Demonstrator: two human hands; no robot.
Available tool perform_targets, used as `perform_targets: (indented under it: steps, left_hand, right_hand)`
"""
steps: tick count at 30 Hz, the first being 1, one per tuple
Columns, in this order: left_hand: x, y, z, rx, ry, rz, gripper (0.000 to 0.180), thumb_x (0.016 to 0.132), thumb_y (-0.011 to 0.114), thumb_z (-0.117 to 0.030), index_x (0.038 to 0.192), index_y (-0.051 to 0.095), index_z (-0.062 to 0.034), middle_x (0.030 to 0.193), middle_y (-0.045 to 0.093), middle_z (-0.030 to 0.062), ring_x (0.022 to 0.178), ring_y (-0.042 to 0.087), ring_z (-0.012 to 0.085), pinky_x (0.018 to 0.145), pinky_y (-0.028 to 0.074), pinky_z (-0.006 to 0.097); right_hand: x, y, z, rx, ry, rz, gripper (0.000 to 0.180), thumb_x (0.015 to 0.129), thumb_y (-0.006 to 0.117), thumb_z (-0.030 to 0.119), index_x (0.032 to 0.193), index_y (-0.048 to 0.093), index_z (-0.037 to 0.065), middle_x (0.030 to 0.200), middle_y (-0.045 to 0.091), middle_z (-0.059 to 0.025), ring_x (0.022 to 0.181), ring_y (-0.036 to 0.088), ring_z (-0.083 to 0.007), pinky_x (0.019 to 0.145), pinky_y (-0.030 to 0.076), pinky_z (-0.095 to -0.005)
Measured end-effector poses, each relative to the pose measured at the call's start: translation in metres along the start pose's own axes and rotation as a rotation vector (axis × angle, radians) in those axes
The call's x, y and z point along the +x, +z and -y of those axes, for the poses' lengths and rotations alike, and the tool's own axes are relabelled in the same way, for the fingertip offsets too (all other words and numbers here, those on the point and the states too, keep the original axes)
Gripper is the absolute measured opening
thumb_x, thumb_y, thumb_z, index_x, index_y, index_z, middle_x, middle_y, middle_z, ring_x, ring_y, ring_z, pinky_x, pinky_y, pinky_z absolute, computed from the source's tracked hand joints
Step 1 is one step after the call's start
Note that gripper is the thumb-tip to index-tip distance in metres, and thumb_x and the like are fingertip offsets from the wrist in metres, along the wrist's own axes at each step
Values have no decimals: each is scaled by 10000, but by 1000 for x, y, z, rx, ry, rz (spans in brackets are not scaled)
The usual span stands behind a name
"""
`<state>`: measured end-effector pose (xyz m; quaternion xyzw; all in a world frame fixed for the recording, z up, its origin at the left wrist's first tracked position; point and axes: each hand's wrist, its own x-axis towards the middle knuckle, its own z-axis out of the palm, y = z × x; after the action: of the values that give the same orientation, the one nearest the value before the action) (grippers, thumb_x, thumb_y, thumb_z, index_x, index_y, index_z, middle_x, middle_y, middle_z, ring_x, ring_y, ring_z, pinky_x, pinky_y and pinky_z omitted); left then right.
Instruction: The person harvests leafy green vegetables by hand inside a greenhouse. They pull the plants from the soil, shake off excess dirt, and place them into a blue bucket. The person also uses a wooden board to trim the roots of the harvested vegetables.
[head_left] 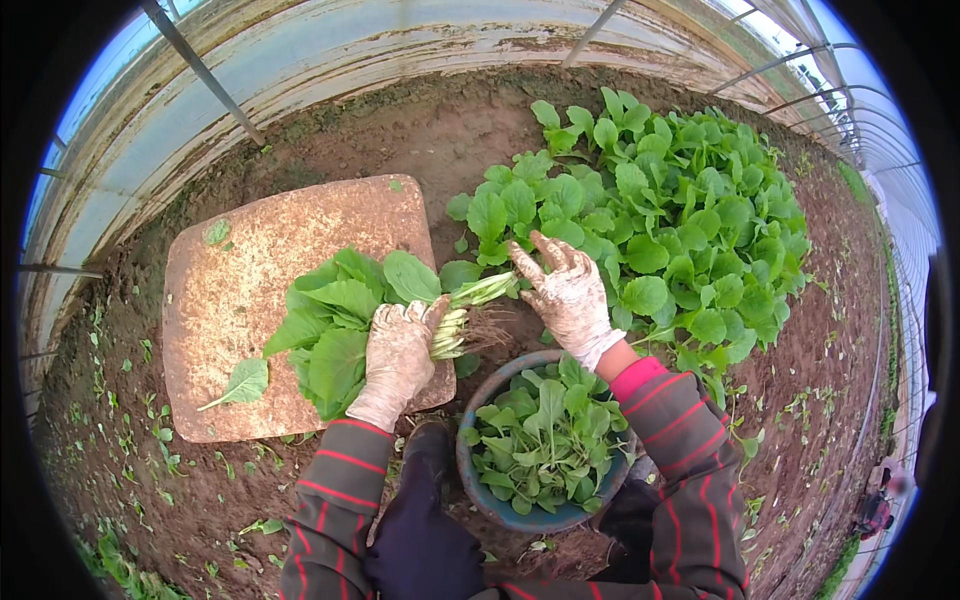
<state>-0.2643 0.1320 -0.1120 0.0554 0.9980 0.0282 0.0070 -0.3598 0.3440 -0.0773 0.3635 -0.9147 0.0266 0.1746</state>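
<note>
muddy white-gloved left hand [400, 350]: clasping green, broad-leaved bunch [348, 300] | similarly gloved right hand [572, 300]: spread, contact unclear | bunch probably light, leaves [335, 365] fragile (better gripped by pale stems [449, 335])

You've got 2 gloved hands: left hand [400, 350], right hand [570, 303]. 1 bunch of greens [338, 362] in your left, plants overlap too much to count. 1 board [270, 275] under it, 3 loose leaf pieces [243, 383] there: 1 large, 2 small. 1 tub [545, 521] nearside of your right; contents uncountable. 1 leafy patch [700, 230] beyond it. 1 other person [876, 512], well right of both.
</note>
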Motion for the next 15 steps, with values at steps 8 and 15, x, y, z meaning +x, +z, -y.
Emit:
perform_targets:
  steps: [8,15]
  left_hand:
    - [1,-4,-1,-37,16,15,587,710,550,-129,1278,406,-163,1007,508,75,973,486,244,901,330,384]
    - [-1,-2,1,-12,-4,23,610,707,544,-115,1295,386,-161,1000,504,72,975,483,240,913,323,382]
  right_hand:
    - [26,27,-18,882,454,30,386,778,558,91,1162,521,90,1074,576,-135,1007,535,-263,901,384,-333]
    - [7,17,6,-121,-263,291,553,791,444,86,1329,323,130,1140,518,-124,1040,503,-240,933,333,-352]
